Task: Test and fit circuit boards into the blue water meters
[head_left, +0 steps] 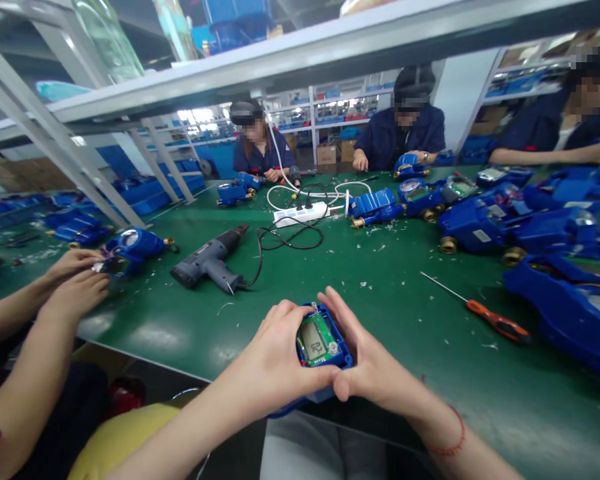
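Note:
A blue water meter (314, 340) with an exposed green circuit board and a small lit-grey display is at the front edge of the table, close to my body. My left hand (281, 350) wraps round its left side, with the thumb across the near edge. On the other side, my right hand (363, 360) grips the right edge, fingers stretched along it and thumb meeting the left thumb. My palms and fingers hide much of the blue housing. Beyond my hands lies a grey heat gun (210, 260); to the right is a screwdriver (497, 320) with an orange-and-black handle.
Several blue meters (475, 223) crowd the right side of the green table (380, 293). A white power strip (300, 215) with tangled cables lies mid-table. At left, a co-worker's hands (80, 287) handle another meter (137, 245). Across sit several people; a shelf (280, 57) hangs overhead.

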`<action>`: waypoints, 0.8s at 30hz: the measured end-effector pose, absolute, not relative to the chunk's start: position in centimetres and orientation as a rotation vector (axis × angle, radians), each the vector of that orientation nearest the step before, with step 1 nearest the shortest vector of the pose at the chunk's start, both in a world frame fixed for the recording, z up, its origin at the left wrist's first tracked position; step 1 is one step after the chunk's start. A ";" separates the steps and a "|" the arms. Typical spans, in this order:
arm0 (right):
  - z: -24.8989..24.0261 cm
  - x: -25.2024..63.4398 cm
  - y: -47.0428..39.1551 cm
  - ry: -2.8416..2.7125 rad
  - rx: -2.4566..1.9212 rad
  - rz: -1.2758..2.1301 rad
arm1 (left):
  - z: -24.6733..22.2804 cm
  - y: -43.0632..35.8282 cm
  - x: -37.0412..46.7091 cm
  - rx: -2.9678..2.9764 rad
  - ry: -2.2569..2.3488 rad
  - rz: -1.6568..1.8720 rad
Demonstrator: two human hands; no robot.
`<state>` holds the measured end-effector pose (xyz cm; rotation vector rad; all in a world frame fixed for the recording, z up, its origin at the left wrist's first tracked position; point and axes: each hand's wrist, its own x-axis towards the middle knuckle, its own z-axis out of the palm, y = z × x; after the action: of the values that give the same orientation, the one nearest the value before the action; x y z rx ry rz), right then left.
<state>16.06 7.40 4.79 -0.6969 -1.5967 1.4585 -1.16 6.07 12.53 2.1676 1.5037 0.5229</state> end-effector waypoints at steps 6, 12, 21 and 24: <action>3.0 15.0 5.5 -1.631 -0.905 1.335 | 13.1 6.2 -1.3 2.189 1.521 0.529; 3.2 13.5 5.5 -1.741 -0.974 1.139 | 12.8 5.8 -2.2 2.199 1.492 0.636; 4.1 13.7 4.2 -1.887 -1.007 1.086 | 13.3 5.2 -1.9 2.322 1.439 0.377; 3.9 13.6 4.0 -1.922 -0.972 1.039 | 13.8 5.4 -1.4 2.307 1.464 0.264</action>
<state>13.64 3.95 3.92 -0.9722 -1.9218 1.0386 -1.38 5.36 13.81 2.3070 1.4642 0.2641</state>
